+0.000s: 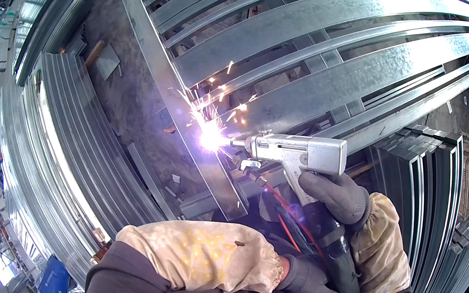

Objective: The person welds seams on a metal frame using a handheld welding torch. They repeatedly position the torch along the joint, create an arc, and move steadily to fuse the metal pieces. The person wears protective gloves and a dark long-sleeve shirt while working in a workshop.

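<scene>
A silver handheld welding gun (308, 153) lies in my right hand (341, 197), whose grey-gloved fingers wrap its grip. Its nozzle meets the steel frame's end rail (166, 72), where a white-violet glare (211, 137) throws off orange sparks. The glare hides the joint itself. A thick black hose (338, 249) runs down from the gun's grip, and thin red tubes (288, 231) hang beside it. My left forearm crosses in front of me. At its end my left hand (311, 279), also gloved, is closed around the hose, its fingertips partly hidden. Pale patterned sleeves cover both forearms.
Long steel slats (302, 45) of the frame stretch away to the upper right. Stacked steel profiles (96, 147) lie at left, with more bundles (422, 186) at right. A blue object (54, 280) sits at lower left. A small plate (107, 61) lies on the concrete floor (131, 91).
</scene>
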The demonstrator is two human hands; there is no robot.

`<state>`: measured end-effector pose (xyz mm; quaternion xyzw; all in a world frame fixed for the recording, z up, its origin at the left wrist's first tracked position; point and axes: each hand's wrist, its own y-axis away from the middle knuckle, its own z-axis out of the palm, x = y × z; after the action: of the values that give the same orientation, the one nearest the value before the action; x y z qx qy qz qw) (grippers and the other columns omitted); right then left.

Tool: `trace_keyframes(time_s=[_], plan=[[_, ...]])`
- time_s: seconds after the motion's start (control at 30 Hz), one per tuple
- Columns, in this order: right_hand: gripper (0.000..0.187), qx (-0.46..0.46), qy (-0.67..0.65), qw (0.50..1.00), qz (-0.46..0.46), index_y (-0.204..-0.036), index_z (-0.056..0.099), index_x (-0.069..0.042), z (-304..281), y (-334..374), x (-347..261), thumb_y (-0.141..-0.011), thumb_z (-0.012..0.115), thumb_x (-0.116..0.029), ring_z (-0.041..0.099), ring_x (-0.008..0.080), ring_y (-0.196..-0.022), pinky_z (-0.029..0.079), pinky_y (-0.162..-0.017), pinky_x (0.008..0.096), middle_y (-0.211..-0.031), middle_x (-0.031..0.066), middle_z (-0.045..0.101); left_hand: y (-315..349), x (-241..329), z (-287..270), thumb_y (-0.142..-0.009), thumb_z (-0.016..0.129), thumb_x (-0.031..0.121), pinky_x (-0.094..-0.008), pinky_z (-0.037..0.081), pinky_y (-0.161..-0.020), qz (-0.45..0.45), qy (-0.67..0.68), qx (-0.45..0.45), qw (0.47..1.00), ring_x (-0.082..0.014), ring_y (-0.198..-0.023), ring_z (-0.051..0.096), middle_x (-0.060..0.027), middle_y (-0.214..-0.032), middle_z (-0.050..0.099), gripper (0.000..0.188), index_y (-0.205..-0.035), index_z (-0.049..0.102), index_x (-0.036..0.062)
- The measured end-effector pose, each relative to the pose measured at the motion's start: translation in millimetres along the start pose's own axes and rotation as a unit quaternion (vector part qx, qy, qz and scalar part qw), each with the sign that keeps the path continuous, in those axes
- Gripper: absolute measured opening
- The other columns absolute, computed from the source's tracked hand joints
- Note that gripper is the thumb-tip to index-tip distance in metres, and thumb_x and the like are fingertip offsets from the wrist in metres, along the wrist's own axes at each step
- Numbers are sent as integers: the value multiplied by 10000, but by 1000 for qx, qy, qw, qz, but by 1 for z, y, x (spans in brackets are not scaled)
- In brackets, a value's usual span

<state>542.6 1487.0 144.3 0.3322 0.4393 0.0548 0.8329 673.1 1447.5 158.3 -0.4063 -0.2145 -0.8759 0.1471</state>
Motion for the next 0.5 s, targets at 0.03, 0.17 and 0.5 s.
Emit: trace_keyframes(time_s=[0.03, 0.17, 0.5], plan=[[344, -8, -6, 1000, 19, -1163, 556, 0, 0, 1, -3, -936, 549, -259, 561, 129, -949, 458, -835, 286, -1020, 55, 611, -1, -1, 0, -869, 588, 401, -259, 459, -530, -5, -2, -2, 1000, -96, -555, 556, 2, -687, 601, 318, -1007, 667, 126], [277, -17, 7, 1000, -4, -1005, 594, -11, 4, 2, -7, -940, 536, -275, 592, 123, -776, 485, -698, 273, -851, 45, 620, -1, -1, 1, -866, 589, 410, -263, 463, -540, -11, 1, -6, 1000, -100, -562, 561, -1, -694, 606, 329, -1019, 669, 130], [300, -7, -23, 999, 34, -1085, 557, -9, 4, 7, -2, -946, 532, -274, 563, 126, -841, 455, -754, 277, -942, 58, 600, -5, -4, 5, -866, 570, 445, -292, 481, -586, -14, -23, -19, 999, -130, -596, 587, -23, -730, 631, 384, -1062, 665, 129]])
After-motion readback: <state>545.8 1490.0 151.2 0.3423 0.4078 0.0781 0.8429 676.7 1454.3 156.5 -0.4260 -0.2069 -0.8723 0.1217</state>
